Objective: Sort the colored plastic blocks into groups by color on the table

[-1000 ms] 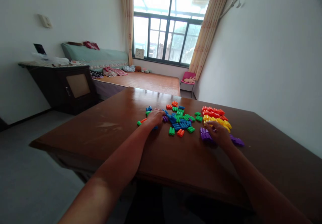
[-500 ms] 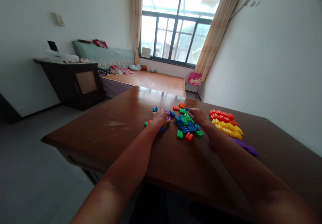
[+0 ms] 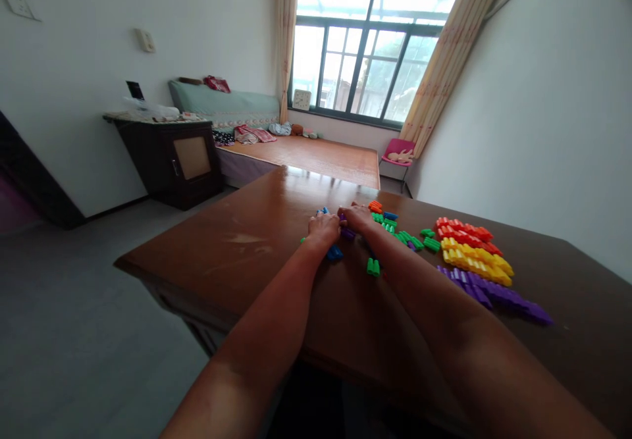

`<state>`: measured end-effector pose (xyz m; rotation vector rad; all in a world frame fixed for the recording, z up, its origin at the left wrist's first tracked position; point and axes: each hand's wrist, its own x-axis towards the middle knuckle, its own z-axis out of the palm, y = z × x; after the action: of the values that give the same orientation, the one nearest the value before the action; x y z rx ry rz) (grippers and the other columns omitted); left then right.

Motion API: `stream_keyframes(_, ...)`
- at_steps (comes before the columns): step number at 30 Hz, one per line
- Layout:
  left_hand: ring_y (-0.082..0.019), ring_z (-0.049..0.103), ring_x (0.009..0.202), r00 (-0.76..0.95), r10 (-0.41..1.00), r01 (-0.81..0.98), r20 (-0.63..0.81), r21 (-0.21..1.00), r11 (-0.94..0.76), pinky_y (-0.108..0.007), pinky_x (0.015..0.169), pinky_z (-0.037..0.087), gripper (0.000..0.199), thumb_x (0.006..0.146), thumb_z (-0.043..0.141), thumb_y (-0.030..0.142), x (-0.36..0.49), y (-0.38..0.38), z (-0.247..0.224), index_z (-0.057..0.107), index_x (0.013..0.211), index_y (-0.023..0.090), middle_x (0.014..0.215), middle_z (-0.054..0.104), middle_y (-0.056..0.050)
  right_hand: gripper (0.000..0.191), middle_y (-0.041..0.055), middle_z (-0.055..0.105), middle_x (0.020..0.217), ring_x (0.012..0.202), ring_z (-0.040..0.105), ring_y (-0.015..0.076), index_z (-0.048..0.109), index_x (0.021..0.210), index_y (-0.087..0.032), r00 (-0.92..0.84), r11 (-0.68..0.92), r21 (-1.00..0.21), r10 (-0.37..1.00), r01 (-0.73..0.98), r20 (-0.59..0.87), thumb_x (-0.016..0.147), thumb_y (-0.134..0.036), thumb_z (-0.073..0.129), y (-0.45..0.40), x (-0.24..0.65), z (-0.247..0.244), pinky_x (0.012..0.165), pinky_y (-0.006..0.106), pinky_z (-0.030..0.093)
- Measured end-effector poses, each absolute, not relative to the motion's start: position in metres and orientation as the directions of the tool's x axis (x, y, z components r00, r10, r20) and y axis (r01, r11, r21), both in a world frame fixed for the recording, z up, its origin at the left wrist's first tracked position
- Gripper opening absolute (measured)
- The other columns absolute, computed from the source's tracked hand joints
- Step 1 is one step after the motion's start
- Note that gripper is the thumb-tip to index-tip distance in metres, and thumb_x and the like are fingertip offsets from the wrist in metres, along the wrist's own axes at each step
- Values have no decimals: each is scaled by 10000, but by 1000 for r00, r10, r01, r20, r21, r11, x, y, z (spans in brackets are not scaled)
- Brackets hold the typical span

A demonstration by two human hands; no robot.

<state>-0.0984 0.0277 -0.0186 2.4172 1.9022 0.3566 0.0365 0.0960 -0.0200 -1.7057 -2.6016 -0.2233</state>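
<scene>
My left hand [image 3: 324, 227] is curled low over a small group of plastic blocks, its fingers closed and mostly hiding what is under them. A blue block [image 3: 334, 253] lies by its wrist, and another blue block [image 3: 322, 211] shows just beyond it. Right beside it, my right hand [image 3: 356, 216] is closed on a purple block [image 3: 343, 218] at the fingertips, almost touching the left fingers. A second purple block [image 3: 348, 233] lies below them. To the right of my right hand are loose green blocks [image 3: 409, 240]. One green block [image 3: 373, 267] lies near my right forearm.
On the brown table [image 3: 237, 255], blocks stand in rows at the right: red [image 3: 467, 233], yellow [image 3: 476, 261] and purple [image 3: 494, 291]. Orange blocks [image 3: 375, 206] lie beyond my right hand. Past the table are a bed [image 3: 326, 156], a dark cabinet [image 3: 168, 162] and a pink chair [image 3: 397, 149].
My right hand has moved left from the loose pile to beside my left hand. Most blue blocks in the middle pile no longer show. The view has turned slightly left.
</scene>
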Motion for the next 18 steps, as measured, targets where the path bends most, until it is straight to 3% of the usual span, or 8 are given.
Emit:
stream_keyframes(4, -306, 552, 1142, 333, 907, 906, 259, 178, -384, -396, 895, 486, 341, 936, 474, 378, -87, 28, -30, 662, 1162, 206, 1129, 665, -129, 205, 102, 697, 994, 963, 606, 224, 629, 993, -176, -318, 370, -112, 890, 922, 326, 818, -281, 647, 85, 53, -10, 827, 319, 457)
stream_keyframes(8, -294, 566, 1118, 417, 879, 873, 230, 166, -458, -384, 907, 475, 331, 899, 552, 415, -76, 30, -41, 677, 1149, 237, 1142, 668, -117, 311, 61, 685, 969, 811, 639, 159, 587, 1076, -174, -216, 410, -411, 871, 814, 441, 787, -262, 659, 50, 104, 3, 776, 294, 500)
stream_keyframes(11, -256, 594, 1085, 450, 866, 852, 217, 187, -490, -360, 969, 441, 266, 877, 583, 316, -76, 34, -44, 705, 1099, 238, 1108, 690, -93, 335, 84, 690, 1035, 872, 663, 179, 600, 1100, -184, -148, 417, -563, 875, 713, 460, 787, -291, 652, 5, 167, 7, 815, 331, 538)
stream_keyframes(14, -223, 620, 1021, 477, 845, 830, 242, 190, -524, -331, 985, 428, 253, 837, 590, 238, -83, 39, -40, 713, 1058, 237, 1052, 712, -63, 394, 108, 700, 1065, 937, 679, 225, 604, 1092, -188, 48, 299, -708, 904, 640, 425, 755, -375, 688, -49, 241, 0, 837, 391, 560)
stream_keyframes(18, -218, 614, 1013, 350, 844, 858, 406, 223, -463, -327, 968, 446, 267, 818, 581, 218, -86, 43, -23, 691, 1061, 223, 1056, 711, -49, 411, 116, 723, 1016, 907, 695, 247, 600, 1037, -180, 283, 145, -817, 892, 558, 352, 715, -417, 697, -119, 324, -29, 797, 402, 569)
